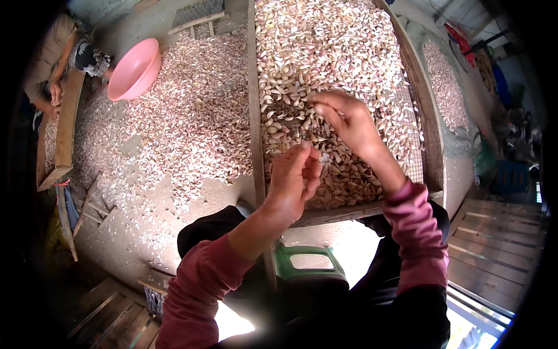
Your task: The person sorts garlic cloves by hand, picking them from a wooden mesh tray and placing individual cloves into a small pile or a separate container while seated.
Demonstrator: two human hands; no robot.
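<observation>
Garlic cloves (pixel 328 43) cover a wooden-framed wire mesh tray (pixel 431 125) in front of me. Over the tray's near half, my left hand (pixel 293 174) is closed, with thumb and fingertips drawn together. A small pale scrap, perhaps skin, shows beside its fingertips. My right hand (pixel 351 122) hovers a little farther off and to the right, thumb and fingers pinched and pointing left. Whatever either hand holds is too small or hidden to make out. Beneath them the cloves lie shaded, and a darker, thinly covered patch shows bare mesh near the left rail.
Loose cloves (pixel 197 110) spread over the floor at left, beside a pink basin (pixel 136 70). Another person (pixel 52 75) works at a wooden tray (pixel 67 128) there. A green plastic stool (pixel 285 263) stands below me. Slatted wood (pixel 494 244) lies at right.
</observation>
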